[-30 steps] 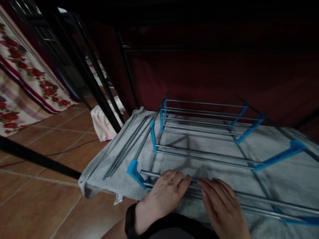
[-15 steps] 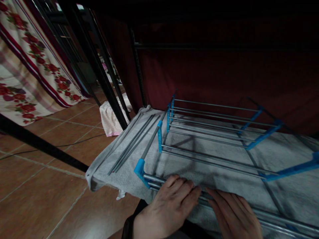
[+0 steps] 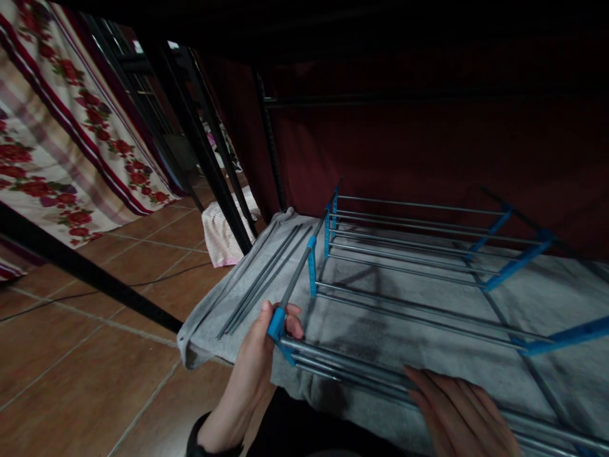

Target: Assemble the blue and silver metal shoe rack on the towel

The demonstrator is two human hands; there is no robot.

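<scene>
A shoe rack of grey metal tubes with blue plastic connectors (image 3: 313, 266) lies across a grey cloth. At its near left corner, my left hand (image 3: 259, 346) is wrapped round the blue corner connector (image 3: 276, 324) and the foot of the upright tube (image 3: 295, 279), thumb on the left side and fingertips on the right. My right hand (image 3: 464, 409) is closed over the rack's near pair of horizontal tubes (image 3: 352, 365), fingers held together; its underside is hidden. Several loose grey tubes (image 3: 261, 279) lie left of the rack.
The grey cloth (image 3: 380, 304) covers a low surface under a dark metal frame (image 3: 197, 127). A thick black bar (image 3: 95, 273) slants across the left. Beyond are tiled floor (image 3: 95, 381), a black cable (image 3: 143, 284), a striped cloth (image 3: 221, 235) and a floral curtain (image 3: 85, 120).
My left hand has moved left along the near tubes to the corner connector and taken hold there. My right hand stays on the tubes. The view has shifted slightly.
</scene>
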